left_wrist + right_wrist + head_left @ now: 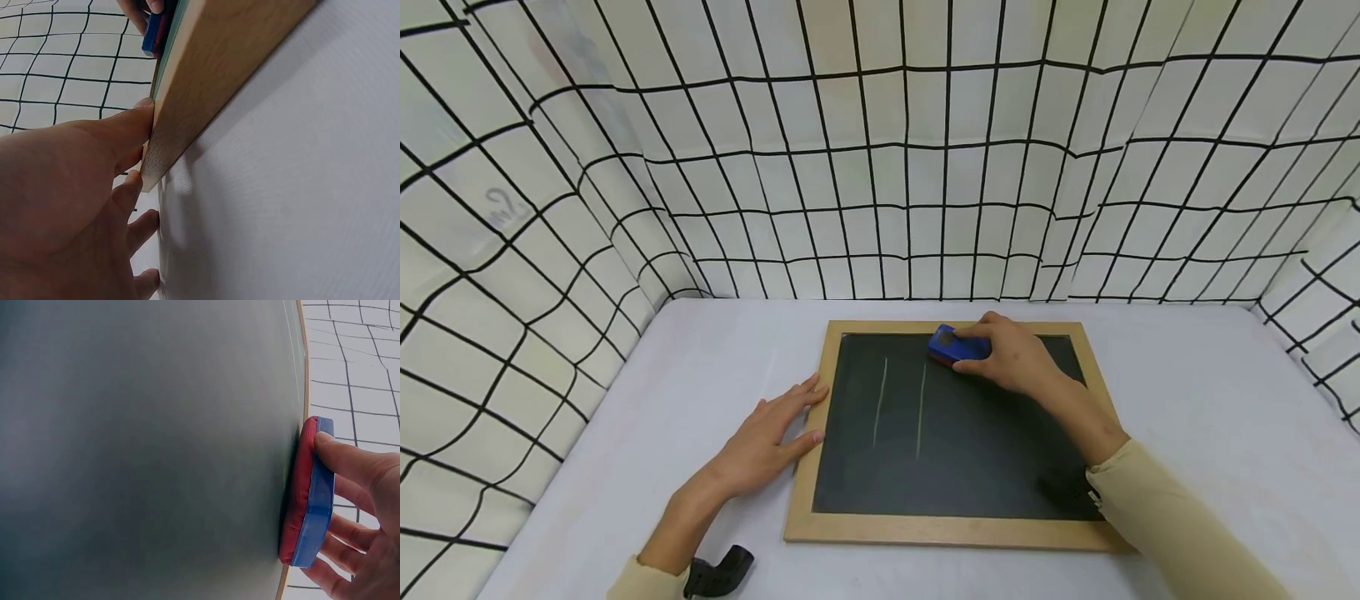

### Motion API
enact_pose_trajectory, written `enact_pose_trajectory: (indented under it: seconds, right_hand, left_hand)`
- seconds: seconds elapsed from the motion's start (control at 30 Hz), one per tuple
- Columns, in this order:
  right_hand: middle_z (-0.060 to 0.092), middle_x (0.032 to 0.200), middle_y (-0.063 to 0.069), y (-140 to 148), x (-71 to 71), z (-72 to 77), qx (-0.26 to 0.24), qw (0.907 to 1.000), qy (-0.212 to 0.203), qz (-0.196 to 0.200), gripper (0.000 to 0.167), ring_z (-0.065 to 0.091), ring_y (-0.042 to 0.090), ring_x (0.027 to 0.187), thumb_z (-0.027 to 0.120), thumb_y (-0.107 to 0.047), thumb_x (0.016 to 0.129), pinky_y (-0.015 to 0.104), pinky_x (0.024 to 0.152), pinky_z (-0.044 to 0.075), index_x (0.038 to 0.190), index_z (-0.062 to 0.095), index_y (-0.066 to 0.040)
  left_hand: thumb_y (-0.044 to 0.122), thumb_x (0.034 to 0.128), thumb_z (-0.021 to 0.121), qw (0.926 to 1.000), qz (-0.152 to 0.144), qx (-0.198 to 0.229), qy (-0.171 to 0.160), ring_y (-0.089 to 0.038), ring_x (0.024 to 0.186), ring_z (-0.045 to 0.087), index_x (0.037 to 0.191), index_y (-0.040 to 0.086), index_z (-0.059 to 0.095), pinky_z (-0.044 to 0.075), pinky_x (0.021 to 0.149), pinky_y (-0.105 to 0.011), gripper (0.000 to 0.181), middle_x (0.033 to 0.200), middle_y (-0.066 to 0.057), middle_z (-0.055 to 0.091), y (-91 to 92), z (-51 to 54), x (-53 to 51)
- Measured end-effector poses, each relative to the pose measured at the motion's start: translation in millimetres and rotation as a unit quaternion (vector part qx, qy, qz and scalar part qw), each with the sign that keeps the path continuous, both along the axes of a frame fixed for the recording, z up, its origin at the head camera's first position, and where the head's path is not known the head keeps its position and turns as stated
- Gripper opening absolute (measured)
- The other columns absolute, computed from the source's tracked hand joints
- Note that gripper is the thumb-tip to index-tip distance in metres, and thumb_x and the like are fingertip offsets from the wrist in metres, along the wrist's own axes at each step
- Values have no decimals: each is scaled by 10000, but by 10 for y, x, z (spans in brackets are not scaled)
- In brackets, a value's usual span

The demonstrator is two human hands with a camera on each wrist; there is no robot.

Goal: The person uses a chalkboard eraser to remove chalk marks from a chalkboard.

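A chalkboard (880, 492) with a wooden frame lies on the white table, two thin chalk lines running down its left half. Near its top edge my right hand (1018, 358) grips a blue eraser (957, 343) between thumb and fingers. In the right wrist view the eraser (317, 506) shows its red pad side towards the dark surface, with my right hand (369, 512) around its blue back. My left hand (760, 446) touches the left side of the frame with spread fingers; in the left wrist view its thumb and a finger (128, 187) rest at the wooden edge.
White walls with a black grid (906, 150) stand behind the table and at both sides. White cloth (715, 358) surrounds the board. Black wrist gear (721, 573) sits at my left sleeve.
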State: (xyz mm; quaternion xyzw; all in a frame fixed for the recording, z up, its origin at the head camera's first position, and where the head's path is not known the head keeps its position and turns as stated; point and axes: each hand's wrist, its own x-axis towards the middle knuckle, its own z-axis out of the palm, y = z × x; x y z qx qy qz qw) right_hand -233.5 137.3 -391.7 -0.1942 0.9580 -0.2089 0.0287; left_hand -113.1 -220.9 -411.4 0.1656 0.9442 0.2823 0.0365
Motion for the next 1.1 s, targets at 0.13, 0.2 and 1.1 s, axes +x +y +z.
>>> enact_pose_trajectory:
  seconds: [0.13,0.2,1.1]
  right_hand:
    - [644,1311,110,-70,8,4,32,10000,71,26,610,647,281,1026,826,-448,886,481,865,568,1418,667,-197]
    - [641,1307,103,-116,10,13,86,9999,79,58,609,638,273,1007,821,-458,888,467,846,563,1419,666,-204]
    - [615,1190,-3,-190,343,24,131,9974,-159,686,575,533,163,934,838,-434,873,298,761,444,1400,673,-275]
  left_hand:
    - [342,1010,681,10000,-7,-19,9,-443,1553,350,1553,132,491,174,1177,-818,612,1705,-123,345,10,-10,-26]
    - [352,1009,681,10000,8,-28,13,-437,1553,354,1552,135,493,176,1175,-820,613,1705,-121,347,4,-14,-27]
    - [321,1008,685,9999,-59,96,-9,-456,1558,329,1559,129,482,144,1174,-828,617,1711,-126,329,2,-39,-37]
